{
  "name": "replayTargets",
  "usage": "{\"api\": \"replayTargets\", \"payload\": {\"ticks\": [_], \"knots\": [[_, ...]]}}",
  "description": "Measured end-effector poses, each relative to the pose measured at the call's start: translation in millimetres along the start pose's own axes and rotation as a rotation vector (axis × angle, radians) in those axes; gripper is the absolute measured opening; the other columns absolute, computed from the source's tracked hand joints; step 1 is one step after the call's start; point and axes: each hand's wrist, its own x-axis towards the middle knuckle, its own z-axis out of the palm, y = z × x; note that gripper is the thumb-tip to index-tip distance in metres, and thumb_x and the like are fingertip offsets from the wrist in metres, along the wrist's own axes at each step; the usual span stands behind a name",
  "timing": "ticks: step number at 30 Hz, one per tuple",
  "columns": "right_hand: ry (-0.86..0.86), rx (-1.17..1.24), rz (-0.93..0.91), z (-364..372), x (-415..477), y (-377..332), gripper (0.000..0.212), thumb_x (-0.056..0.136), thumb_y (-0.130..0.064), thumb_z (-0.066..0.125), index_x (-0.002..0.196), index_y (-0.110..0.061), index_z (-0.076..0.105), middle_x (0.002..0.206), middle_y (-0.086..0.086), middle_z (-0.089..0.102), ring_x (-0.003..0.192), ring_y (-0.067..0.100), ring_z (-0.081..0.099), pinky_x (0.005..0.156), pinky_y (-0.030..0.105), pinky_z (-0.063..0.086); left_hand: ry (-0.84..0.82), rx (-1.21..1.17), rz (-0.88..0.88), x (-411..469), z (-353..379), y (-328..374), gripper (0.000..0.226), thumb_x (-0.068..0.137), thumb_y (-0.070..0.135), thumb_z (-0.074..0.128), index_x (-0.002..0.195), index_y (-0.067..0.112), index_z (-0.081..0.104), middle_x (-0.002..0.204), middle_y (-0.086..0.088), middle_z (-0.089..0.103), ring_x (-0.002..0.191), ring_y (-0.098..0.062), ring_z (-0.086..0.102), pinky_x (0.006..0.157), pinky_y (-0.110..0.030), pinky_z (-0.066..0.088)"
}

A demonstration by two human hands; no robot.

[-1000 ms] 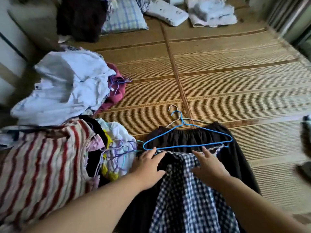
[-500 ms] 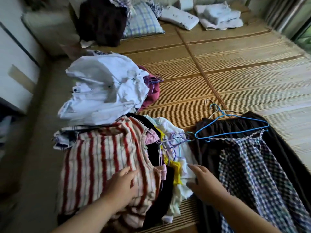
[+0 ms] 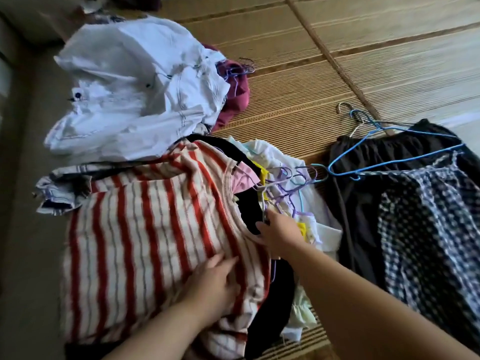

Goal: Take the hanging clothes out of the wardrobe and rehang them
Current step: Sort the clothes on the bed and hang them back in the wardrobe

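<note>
- Left hand [image 3: 215,279] is lying flat and open on the red-and-cream striped knit top [image 3: 145,229], fingers spread, pressing on it more than grabbing.
- Right hand [image 3: 279,233] is at that top's neckline, fingers curled round what looks like a thin wire hanger [image 3: 263,203] poking out; can't say how firm the grip is.
- Half a second ago both hands were only just reaching the striped top, and a second ago they were over on the navy-and-white checked garment [image 3: 426,229], right of the top. So my guess is that one's done and the striped top is next.
- Just right of the top: a tangle of lilac and pale blue hangers [image 3: 293,183].
- Further right, a blue wire hanger [image 3: 397,158] on a black gathered skirt [image 3: 363,203].
- Behind the top: a crumpled white shirt pile [image 3: 135,87], all on the woven straw floor mat [image 3: 337,61].
</note>
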Motion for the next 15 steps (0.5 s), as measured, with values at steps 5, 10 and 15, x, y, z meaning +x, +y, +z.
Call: {"api": "replayTargets", "payload": {"ticks": [5, 10, 15], "knots": [[0.136, -0.055, 0.054, 10, 1, -1, 0.014, 0.077, -0.022, 0.054, 0.090, -0.018, 0.050, 0.098, 0.013, 0.065, 0.095, 0.033, 0.060, 0.065, 0.032, 0.041, 0.058, -0.103, -0.017, -1, -12, -7, 0.053, 0.089, 0.031, 0.056, 0.139, 0.037, 0.041, 0.154, 0.006, 0.025, 0.140, -0.012, 0.027, 0.114, -0.030, 0.026], [0.246, -0.089, -0.024, -5, -34, -14, 0.029, 0.073, -0.021, 0.052, 0.101, -0.019, 0.049, 0.095, 0.014, 0.066, 0.092, 0.035, 0.060, 0.068, 0.035, 0.041, 0.170, -0.219, -0.008, -14, -56, 5, 0.047, 0.091, 0.029, 0.057, 0.136, 0.035, 0.045, 0.148, 0.010, 0.032, 0.134, -0.006, 0.034, 0.108, -0.021, 0.028], [0.224, 0.153, -0.182, -22, -76, -38, 0.048, 0.079, -0.028, 0.058, 0.122, -0.038, 0.040, 0.093, 0.004, 0.069, 0.085, 0.026, 0.063, 0.066, 0.032, 0.045, 0.172, -0.467, -0.033, -12, -86, 46, 0.053, 0.093, 0.025, 0.055, 0.143, 0.028, 0.038, 0.137, 0.010, 0.047, 0.124, -0.006, 0.046, 0.103, -0.021, 0.035]]}}
